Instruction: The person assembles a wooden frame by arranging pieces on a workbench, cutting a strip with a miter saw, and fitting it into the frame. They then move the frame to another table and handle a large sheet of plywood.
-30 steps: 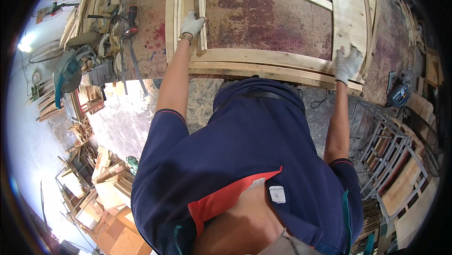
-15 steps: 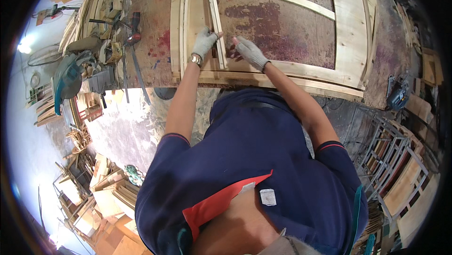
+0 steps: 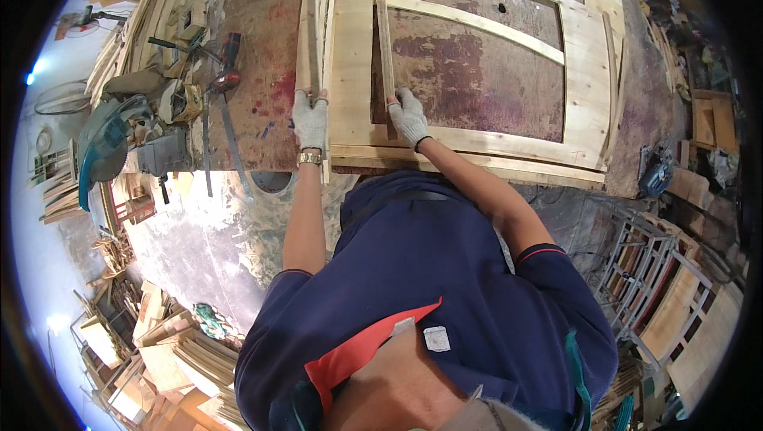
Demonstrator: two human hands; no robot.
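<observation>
Surface (image 3: 262,25): one, brown, stained, across the upper frame.
Frame (image 3: 350,73): one, pale wood, with openings; flat on the surface, upper centre to upper right.
Saw (image 3: 103,149): one, teal, left edge of the frame of view.
Right strip (image 3: 385,49): one, wood, narrow, upper centre, along the inner edge of the frame's left side.
Left strip (image 3: 315,41): one, wood, upper centre-left; a pale strip (image 3: 329,41) just beside it.
Left hand (image 3: 310,121): gloved; fingers grasp the left strip.
Right hand (image 3: 408,118): gloved; fingers grasp the right strip near its lower end.
Drill (image 3: 230,53): one, black and red, upper left, on the surface.
Watch (image 3: 310,157): one, metallic, left wrist.
</observation>
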